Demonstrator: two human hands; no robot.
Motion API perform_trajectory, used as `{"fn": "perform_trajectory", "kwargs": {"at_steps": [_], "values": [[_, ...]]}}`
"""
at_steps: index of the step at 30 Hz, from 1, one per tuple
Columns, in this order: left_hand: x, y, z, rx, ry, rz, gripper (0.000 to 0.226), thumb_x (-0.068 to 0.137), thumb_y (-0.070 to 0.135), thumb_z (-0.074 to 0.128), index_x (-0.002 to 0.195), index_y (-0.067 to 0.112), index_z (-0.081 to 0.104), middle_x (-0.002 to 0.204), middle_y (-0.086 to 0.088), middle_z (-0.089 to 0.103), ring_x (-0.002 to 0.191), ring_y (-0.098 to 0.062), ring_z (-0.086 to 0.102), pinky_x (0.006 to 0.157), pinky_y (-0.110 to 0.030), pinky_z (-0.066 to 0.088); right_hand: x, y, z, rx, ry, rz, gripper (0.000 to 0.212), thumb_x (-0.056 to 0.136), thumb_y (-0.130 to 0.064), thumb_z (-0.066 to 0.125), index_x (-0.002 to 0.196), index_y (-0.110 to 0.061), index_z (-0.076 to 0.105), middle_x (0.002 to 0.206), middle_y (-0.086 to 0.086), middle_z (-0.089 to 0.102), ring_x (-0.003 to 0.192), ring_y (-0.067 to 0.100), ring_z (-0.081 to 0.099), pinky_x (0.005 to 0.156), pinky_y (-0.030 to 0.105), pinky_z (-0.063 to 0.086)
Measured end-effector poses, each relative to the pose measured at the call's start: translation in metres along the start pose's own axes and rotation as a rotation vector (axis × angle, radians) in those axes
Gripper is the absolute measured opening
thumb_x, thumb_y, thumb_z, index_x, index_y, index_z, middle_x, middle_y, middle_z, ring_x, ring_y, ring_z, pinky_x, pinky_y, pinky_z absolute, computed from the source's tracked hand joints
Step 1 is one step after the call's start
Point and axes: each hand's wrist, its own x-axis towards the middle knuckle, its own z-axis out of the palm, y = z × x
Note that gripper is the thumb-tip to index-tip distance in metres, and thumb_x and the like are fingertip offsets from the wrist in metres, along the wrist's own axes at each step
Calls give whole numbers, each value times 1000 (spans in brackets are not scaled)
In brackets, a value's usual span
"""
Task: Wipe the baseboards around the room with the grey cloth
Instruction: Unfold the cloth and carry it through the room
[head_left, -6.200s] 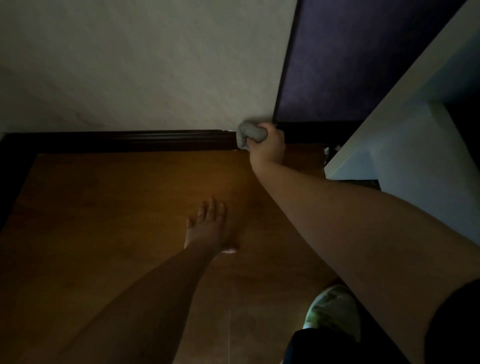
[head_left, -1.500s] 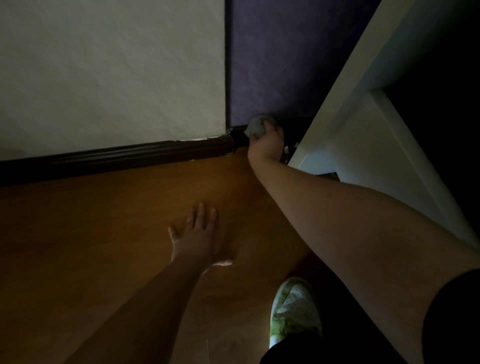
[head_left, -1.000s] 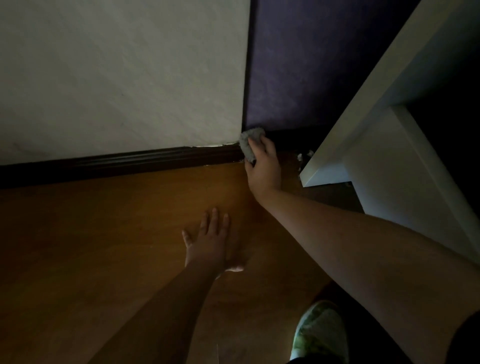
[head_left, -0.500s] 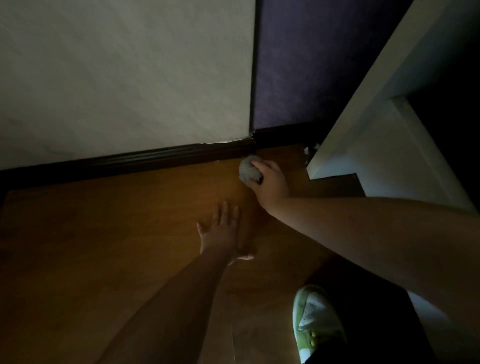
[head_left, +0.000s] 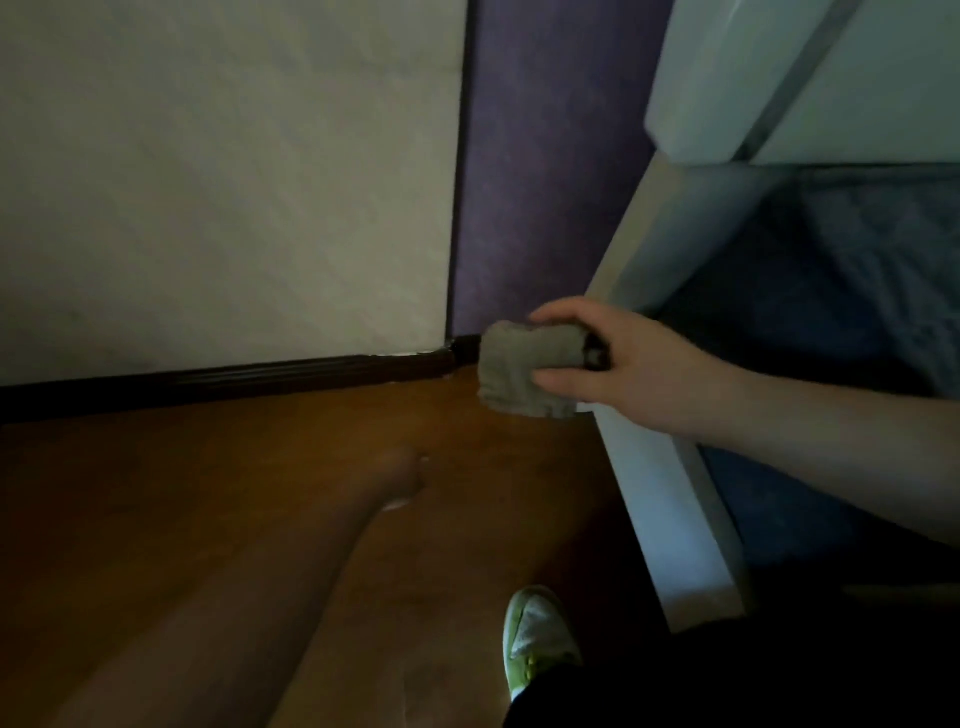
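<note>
Lifted off the floor, right hand (head_left: 639, 371) grasps grey cloth (head_left: 524, 374) near baseboard (head_left: 234, 376); left hand's (head_left: 400, 470) grip unclear.

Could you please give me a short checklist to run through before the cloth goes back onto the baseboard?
1. Grey cloth gripped firmly: ok, the right hand has thumb and fingers curled round it.
2. Cloth touching the baseboard: not ok, it is held up off it, in front of the corner.
3. Support from the left hand: cannot tell, it is dark and blurred low over the wooden floor.
4. Room beside the white furniture panel: ok, bare floor lies between it and the corner.
5. Baseboard under the purple wall: cannot tell, hand and cloth hide most of it.
</note>
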Motion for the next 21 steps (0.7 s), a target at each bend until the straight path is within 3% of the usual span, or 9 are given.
{"fn": "perform_trajectory", "kwargs": {"at_steps": [4, 6, 8, 9, 12, 16, 18, 21], "values": [[-29, 41, -59, -352, 140, 113, 25, 105, 26, 47, 125, 30, 62, 127, -4, 64, 99, -18, 63, 73, -25, 48, -68, -14, -42, -11, 74, -33, 49, 71, -48, 73, 117, -46, 58, 111, -19, 62, 102, -3, 60, 82, 16, 51], [-46, 69, -80, -620, 165, 207, 22, 105, 34, 47, 107, 42, 67, 116, 4, 70, 100, -15, 66, 82, -26, 53, -79, -4, -50, 58, 101, -50, 49, 65, -53, 70, 113, -51, 59, 113, -21, 60, 103, -1, 62, 81, 21, 54], [-59, 98, -90, -836, 160, 293, 26, 105, 40, 45, 108, 38, 71, 113, 9, 72, 108, -11, 67, 100, -39, 51, -81, 13, -50, 40, 157, -72, 48, 63, -59, 65, 110, -54, 57, 114, -28, 56, 104, -7, 58, 81, 11, 50], [-66, 113, -95, -885, 161, 334, 30, 106, 39, 42, 110, 34, 71, 112, 9, 73, 109, -9, 67, 102, -39, 49, -81, 19, -49, 9, 201, -86, 45, 66, -63, 65, 110, -54, 56, 114, -30, 54, 106, -11, 54, 82, 4, 44], [-91, 155, -106, -1023, 132, 398, 41, 107, 35, 32, 108, 31, 73, 111, 8, 74, 106, -8, 68, 91, -27, 51, -87, 22, -50, -111, 297, -160, 46, 75, -58, 68, 117, -45, 55, 117, -28, 52, 110, -13, 49, 86, -4, 34], [-124, 187, -109, -1109, 1, 353, 49, 94, 57, 31, 89, 45, 78, 109, 12, 75, 107, -7, 67, 101, -35, 46, -96, 23, -46, 17, 282, -89, 45, 81, -52, 68, 121, -39, 55, 117, -29, 48, 114, -14, 44, 84, -8, 29], [-127, 190, -108, -1166, -23, 312, 57, 94, 65, 29, 92, 38, 79, 109, 4, 75, 107, -13, 68, 102, -39, 45, -95, 29, -48, 60, 233, -78, 45, 80, -49, 67, 122, -38, 53, 119, -29, 47, 115, -13, 44, 86, -7, 29], [-135, 185, -96, -1237, -37, 216, 65, 86, 65, 31, 102, 20, 75, 109, -9, 74, 104, -27, 67, 92, -39, 51, -92, 40, -47, 81, 195, -40, 49, 79, -49, 64, 125, -37, 51, 126, -25, 48, 115, -10, 48, 93, -3, 32]]}}
